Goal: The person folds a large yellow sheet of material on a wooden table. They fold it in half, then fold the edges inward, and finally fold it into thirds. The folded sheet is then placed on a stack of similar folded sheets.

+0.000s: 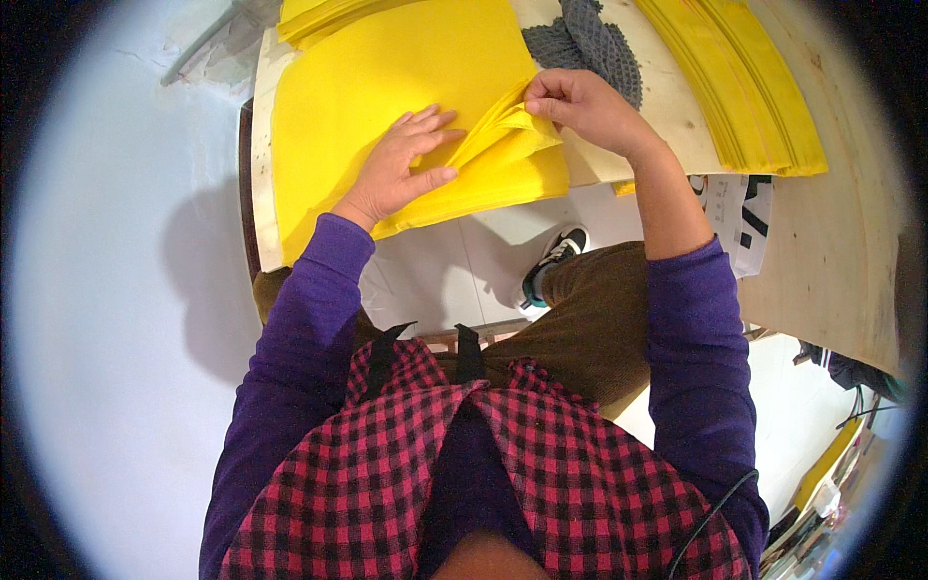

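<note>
A wide sheet of yellow fabric lies spread on the wooden table and hangs a little past its near edge. My left hand rests flat on it with the fingers stretched apart. With thumb and fingers closed, my right hand pinches the raised right edge of the yellow fabric. Between the two hands the cloth is lifted into gathered folds, and more than one layer shows there. The underside of the lifted part is partly hidden.
A crumpled grey textured cloth lies beyond my right hand. Stacked yellow fabric sits on the table at the right, and another folded yellow pile at the far left. A white printed bag hangs below the right stack.
</note>
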The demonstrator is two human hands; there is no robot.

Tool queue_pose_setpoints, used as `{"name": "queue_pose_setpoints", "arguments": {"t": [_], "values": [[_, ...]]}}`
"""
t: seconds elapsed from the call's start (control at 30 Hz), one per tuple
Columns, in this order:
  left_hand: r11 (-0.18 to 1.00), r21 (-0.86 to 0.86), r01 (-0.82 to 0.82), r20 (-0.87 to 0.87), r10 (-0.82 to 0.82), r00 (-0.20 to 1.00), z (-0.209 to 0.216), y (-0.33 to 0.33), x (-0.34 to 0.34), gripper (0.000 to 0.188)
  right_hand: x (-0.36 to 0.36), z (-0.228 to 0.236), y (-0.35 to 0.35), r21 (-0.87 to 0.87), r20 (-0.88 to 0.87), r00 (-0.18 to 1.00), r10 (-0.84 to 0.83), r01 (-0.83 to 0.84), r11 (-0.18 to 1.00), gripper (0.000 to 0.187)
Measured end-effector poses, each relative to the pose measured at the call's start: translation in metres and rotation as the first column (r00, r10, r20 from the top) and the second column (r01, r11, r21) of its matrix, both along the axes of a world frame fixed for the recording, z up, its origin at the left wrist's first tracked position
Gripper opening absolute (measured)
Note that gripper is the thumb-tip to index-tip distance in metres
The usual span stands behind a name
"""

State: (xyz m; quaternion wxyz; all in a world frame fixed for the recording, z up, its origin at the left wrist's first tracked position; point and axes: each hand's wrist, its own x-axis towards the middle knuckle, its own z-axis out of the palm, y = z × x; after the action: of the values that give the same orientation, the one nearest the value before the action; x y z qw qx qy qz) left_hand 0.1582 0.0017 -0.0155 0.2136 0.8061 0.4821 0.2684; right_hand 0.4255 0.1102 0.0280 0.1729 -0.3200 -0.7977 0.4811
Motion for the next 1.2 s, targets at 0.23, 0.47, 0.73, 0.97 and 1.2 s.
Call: {"name": "queue_pose_setpoints", "arguments": {"t": [0.23,0.47,0.73,0.97,1.2], "values": [[0.998,0.059,0.037,-0.06,-0.034,0.998,0.0,0.001,-0.001,0.074,-0.009,-0.001,-0.001,-0.078,-0.071,0.995,-0.068,0.062,0.995,0.018],[0.995,0.095,-0.011,-0.057,0.016,0.998,-0.005,-0.002,0.0,0.068,-0.022,-0.007,0.001,-0.367,-0.351,0.913,-0.209,0.071,0.928,0.031],[0.999,0.047,-0.015,0.035,0.013,0.999,-0.012,0.003,-0.004,0.041,-0.001,-0.007,0.015,-0.047,-0.215,0.957,-0.195,0.189,0.981,0.026],[0.999,0.012,-0.043,0.121,0.041,0.992,-0.015,0.001,-0.005,0.037,0.029,-0.017,0.007,0.284,0.201,0.969,0.144,-0.198,0.938,0.036],[0.999,-0.003,-0.032,0.142,0.032,0.989,-0.014,0.001,-0.006,0.038,0.024,-0.026,0.005,0.088,0.252,0.961,0.109,-0.135,0.987,0.026]]}}
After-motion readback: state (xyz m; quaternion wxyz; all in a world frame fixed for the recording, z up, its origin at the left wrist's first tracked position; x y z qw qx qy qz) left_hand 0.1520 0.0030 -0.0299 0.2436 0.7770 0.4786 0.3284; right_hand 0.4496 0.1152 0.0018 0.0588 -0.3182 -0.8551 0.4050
